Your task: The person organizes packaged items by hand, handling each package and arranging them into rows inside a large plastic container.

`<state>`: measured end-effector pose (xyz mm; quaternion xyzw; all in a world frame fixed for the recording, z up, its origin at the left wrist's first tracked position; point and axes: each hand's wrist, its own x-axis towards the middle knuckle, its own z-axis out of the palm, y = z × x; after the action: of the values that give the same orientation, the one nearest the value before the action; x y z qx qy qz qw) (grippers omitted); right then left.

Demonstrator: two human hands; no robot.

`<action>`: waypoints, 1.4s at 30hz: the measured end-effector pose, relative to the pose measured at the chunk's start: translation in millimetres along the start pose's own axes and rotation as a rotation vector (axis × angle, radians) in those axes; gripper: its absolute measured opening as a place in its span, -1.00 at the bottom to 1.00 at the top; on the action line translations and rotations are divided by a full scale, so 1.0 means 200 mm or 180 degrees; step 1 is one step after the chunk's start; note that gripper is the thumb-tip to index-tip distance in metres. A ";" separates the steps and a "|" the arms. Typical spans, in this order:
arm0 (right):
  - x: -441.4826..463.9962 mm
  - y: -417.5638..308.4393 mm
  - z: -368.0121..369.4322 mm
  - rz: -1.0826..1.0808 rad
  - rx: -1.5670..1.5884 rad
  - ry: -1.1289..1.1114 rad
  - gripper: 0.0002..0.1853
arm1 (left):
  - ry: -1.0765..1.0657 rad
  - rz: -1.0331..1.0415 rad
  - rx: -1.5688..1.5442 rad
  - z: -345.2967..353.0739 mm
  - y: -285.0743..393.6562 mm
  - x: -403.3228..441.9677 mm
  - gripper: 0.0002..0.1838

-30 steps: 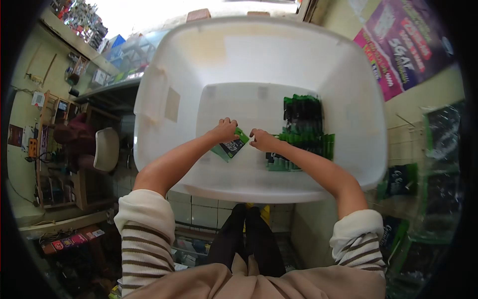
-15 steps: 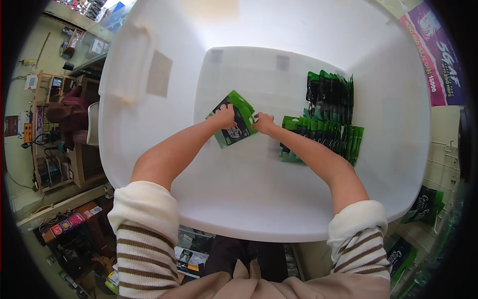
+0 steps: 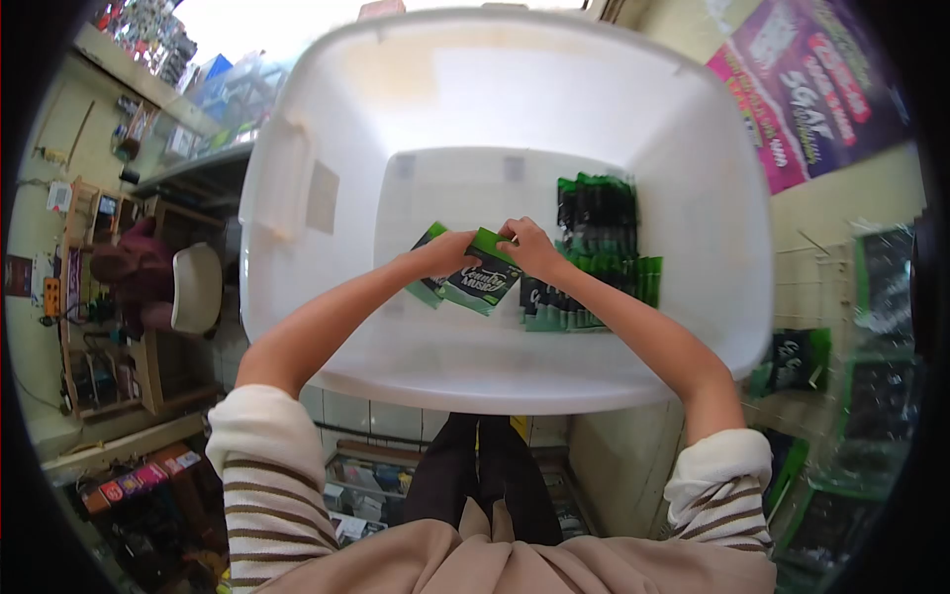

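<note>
Packet (image 3: 482, 284), green and black with "Country Music" lettering, is held by both hands over the floor of a large white tub (image 3: 475, 396), left of the middle. The left hand (image 3: 450, 253) grips its upper left edge, thumb over the front; its other fingers are mostly hidden, so their exact pose cannot be told. The right hand (image 3: 528, 246) pinches the top right corner between thumb and fingers. A second packet (image 3: 428, 289) shows just left of the held one, partly behind it and under the left hand.

To the right, similar packets stand close together in two groups: a back row (image 3: 597, 210) and, nearer the wearer, a front row (image 3: 584, 302), partly covered by the right forearm.

Beyond the tub, a person (image 3: 139, 267) sits at the left by a pale chair (image 3: 197, 289); a purple and pink poster (image 3: 811, 94) hangs on the right wall.
</note>
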<state>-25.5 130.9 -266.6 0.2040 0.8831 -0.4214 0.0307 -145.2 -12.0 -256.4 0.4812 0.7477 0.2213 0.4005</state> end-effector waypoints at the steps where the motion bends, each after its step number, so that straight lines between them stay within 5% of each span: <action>1: -0.06 -0.08 -0.14 -0.0065 0.0123 0.0033 -0.80 | 0.0018 0.0090 0.0057 -0.05 0.12 -0.03 -0.60; 9: -0.84 -0.44 -0.82 0.0074 0.1201 0.1944 -0.80 | 0.0763 0.1428 -0.1462 -0.11 0.93 -0.27 -0.59; 18: -1.72 -0.39 -0.79 0.0489 0.0894 0.4261 -0.87 | 0.0011 0.2221 -0.2213 0.44 1.62 -0.23 -0.62; 31: -1.68 -0.10 -0.86 0.0640 0.0939 0.4662 -0.82 | 0.0701 0.2330 -0.1469 0.64 1.80 0.01 -0.42; 42: -1.66 0.35 -0.76 0.1072 0.0927 0.5149 -0.69 | 0.0937 0.2489 -0.1625 0.91 1.99 0.30 -0.61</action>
<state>323.6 174.0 -143.7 0.5743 0.5274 -0.2448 -0.5763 206.4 206.9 -100.2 0.5760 0.4816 0.5970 0.2827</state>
